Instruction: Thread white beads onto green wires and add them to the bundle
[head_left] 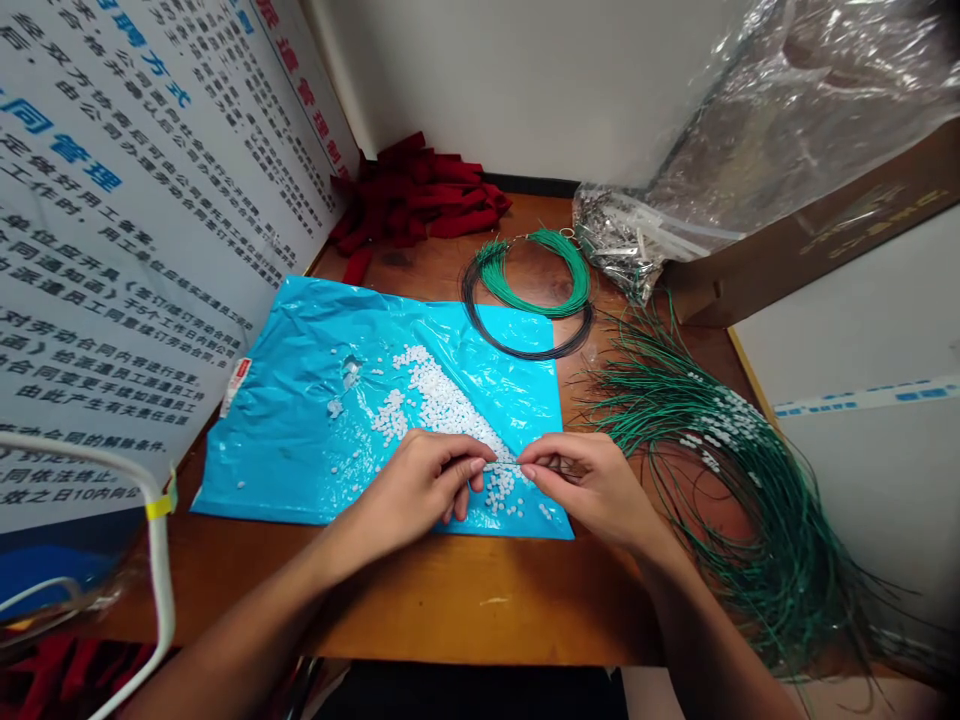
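Observation:
A thin dark green wire [505, 463] runs taut between my two hands, low over the front of a blue plastic bag. My left hand [442, 475] pinches one end between thumb and forefinger, its other fingers curled under. My right hand [581, 480] pinches the wire a short way to the right; its thumb and forefinger are closed. Just below and behind the fingertips lies a heap of small white beads [442, 395], spread on the blue bag [315, 330]. Whether a bead sits on the wire at my fingertips I cannot tell.
Coils of green wire [574, 270] and black wire [525, 353] lie behind the bag. To the right spreads a large bundle of green wires [780, 520] with white beads. Red cloth strips [427, 195] are piled at the back. A cardboard box [825, 220] and printed boards [112, 250] flank the table.

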